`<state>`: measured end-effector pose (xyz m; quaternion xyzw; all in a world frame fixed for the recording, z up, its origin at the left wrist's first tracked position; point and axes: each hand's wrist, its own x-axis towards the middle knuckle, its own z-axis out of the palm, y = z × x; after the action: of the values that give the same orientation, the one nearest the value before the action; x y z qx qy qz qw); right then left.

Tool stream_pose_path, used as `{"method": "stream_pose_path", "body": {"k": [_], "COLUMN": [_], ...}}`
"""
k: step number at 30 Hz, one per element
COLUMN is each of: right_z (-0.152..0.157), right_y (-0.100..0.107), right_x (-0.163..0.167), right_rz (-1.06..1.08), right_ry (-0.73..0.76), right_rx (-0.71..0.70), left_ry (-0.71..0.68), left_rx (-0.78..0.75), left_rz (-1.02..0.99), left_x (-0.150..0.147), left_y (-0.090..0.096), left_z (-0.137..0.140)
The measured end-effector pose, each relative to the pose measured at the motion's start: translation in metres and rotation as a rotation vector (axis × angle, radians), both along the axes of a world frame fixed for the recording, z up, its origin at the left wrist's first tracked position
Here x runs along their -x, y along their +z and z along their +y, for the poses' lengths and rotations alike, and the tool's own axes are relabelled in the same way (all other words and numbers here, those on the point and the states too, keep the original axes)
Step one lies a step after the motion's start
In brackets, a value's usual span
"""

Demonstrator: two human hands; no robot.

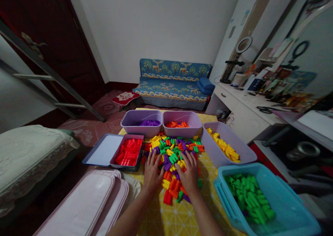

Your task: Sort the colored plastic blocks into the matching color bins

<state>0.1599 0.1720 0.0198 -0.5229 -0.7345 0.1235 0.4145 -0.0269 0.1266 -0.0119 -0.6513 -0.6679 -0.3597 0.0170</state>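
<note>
A mixed pile of small plastic building pieces [171,158] in red, orange, yellow, green and purple lies on a yellow patterned tablecloth [177,222]. At the pile's left side rests my left hand [153,171], palm down with fingers spread over the pieces. My right hand [189,172] lies likewise on the right side, fingers apart. Neither hand grips a piece that I can see; what is under the palms is hidden. Nearest my left hand is a hinged box [139,159] of red pieces, its lid [102,150] folded open to the left.
Behind the pile stand a lilac bin [130,127] with purple pieces and another lilac bin [182,129] with orange ones. To the right are a lilac bin [241,151] with yellow pieces and a turquoise tub [291,208] with green ones. Pale lids [85,198] lie stacked at front left.
</note>
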Motion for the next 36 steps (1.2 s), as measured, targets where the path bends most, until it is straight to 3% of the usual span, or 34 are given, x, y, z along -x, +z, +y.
{"method": "stream_pose_path", "body": {"k": [2,6,10,15,19,23,29,32,36], "right_z": [-0.003,0.016,0.033,0.024,0.021,0.025,0.014,0.013,0.023], "right_y": [0.001,0.001,0.007,0.011,0.012,0.02,0.055,0.079,0.089], "right_x": [0.007,0.005,0.004,0.021,0.026,0.019,0.006,-0.008,-0.04], "right_rz": [-0.152,-0.259,-0.28,-0.271,-0.198,0.035,0.874,1.213,1.287], "right_ry": [0.048,-0.044,-0.1,0.006,-0.015,-0.07,-0.295,-0.334,-0.412], "right_rx": [-0.007,0.02,0.036,0.056,0.067,0.047,0.231,0.079,-0.139], "left_ry": [-0.001,-0.007,-0.008,-0.008,-0.004,-0.005,-0.002,-0.002,0.001], "left_rx": [-0.003,0.007,0.01,0.013,0.018,0.01,0.016,0.015,0.016], "left_rz": [0.0,0.007,0.008,0.002,0.004,-0.003,-0.011,-0.012,-0.012], "left_x": [0.0,0.001,0.001,0.001,0.001,0.001,0.0,0.001,0.001], "left_y": [-0.001,-0.001,-0.001,-0.002,-0.003,-0.003,-0.001,-0.001,-0.002], "left_z": [0.0,0.001,0.0,0.0,0.001,0.001,0.0,0.0,0.0]}}
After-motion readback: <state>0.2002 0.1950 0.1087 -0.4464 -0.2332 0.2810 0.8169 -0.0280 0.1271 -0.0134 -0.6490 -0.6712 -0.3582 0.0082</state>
